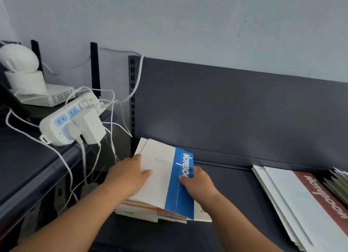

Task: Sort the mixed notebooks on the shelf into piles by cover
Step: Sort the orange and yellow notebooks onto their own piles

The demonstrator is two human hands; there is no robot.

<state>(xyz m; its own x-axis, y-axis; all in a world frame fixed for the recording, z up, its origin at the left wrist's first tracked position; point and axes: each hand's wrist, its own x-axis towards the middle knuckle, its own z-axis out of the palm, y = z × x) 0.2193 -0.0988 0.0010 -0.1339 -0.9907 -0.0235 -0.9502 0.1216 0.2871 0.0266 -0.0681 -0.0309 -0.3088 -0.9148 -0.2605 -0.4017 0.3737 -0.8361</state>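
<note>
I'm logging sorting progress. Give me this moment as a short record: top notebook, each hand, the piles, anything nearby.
top notebook: blue-band notebook, lying on the mixed pile
left hand: rests on its cream part, thumb on the cover
right hand: pinches the blue band with curled fingers
mixed pile: orange edges show underneath
other pile: red-band notebook on top, right end of the shelf
nearby: power strip with white cables, to the left

Likely an office or stockroom: a dark metal shelf [235, 185] on slotted uprights [132, 93], with a power strip [71, 120] and a white vented box [54, 96] left of the left hand [128, 176].
</note>
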